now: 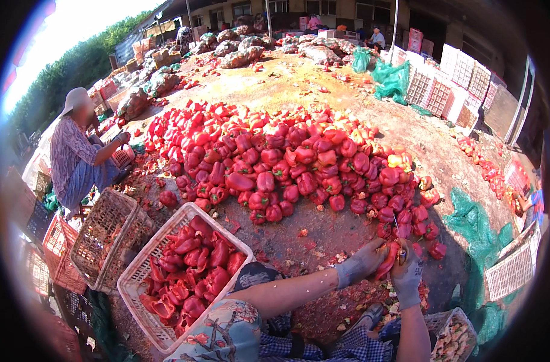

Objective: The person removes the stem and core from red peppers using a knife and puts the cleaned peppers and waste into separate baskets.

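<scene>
My gloved left hand [362, 263] grips a red bell pepper [386, 266] low over the ground at the right. My gloved right hand [406, 273] meets it there, closed around the handle of a small knife [396, 222] whose thin blade points up and away. The right fingers are close against the pepper, and whether they also hold it is hidden. Beyond both hands spreads a large heap of red bell peppers [275, 167]. By my left side stands a white plastic crate [129, 286] holding opened red peppers [198, 267].
Stacked crates [104, 240] stand at the left, near a seated person [82, 154] in a hat. A crate of pepper scraps [451, 337] is at lower right, beside green netting [474, 226]. Filled mesh sacks [243, 54] and more crates [438, 95] line the back.
</scene>
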Motion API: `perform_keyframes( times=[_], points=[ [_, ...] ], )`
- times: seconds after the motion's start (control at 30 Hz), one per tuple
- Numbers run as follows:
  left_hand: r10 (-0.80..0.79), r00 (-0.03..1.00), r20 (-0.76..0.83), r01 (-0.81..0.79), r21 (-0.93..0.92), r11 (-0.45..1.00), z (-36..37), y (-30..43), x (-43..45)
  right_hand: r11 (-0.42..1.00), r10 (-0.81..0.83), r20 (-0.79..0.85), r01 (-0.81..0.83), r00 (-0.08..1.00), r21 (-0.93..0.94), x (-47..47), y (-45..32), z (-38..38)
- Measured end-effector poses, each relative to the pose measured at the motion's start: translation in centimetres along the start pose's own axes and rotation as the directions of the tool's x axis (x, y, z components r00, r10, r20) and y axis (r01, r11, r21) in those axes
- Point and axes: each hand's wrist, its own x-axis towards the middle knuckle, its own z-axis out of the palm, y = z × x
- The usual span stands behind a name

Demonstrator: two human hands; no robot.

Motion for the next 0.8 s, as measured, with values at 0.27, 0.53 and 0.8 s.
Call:
perform_keyframes(
  times=[0.27, 0.53, 0.8],
  points=[
    [-0.177, 0.953, 0.248, 0.304, -0.759, 0.576, -4.1, 8.3, -2.0, 0.853, 0.331, 0.039, -0.317, 0.943, 0.416, 1.8, -2.5, -1.7],
    [-0.220, 0.973, 0.062, 0.181, -0.798, 0.575, -14.3, 11.3, -4.7, 0.334, 0.594, 0.244, -0.511, 0.766, 0.792, 2.3, -1.4, -9.2],
    [-0.227, 0.927, -0.299, 0.280, 0.149, 0.948, -25.2, 7.6, -18.3, 0.560, 0.826, 0.045, -0.827, 0.562, 0.046, -10.5, 2.5, -22.9]
  ],
)
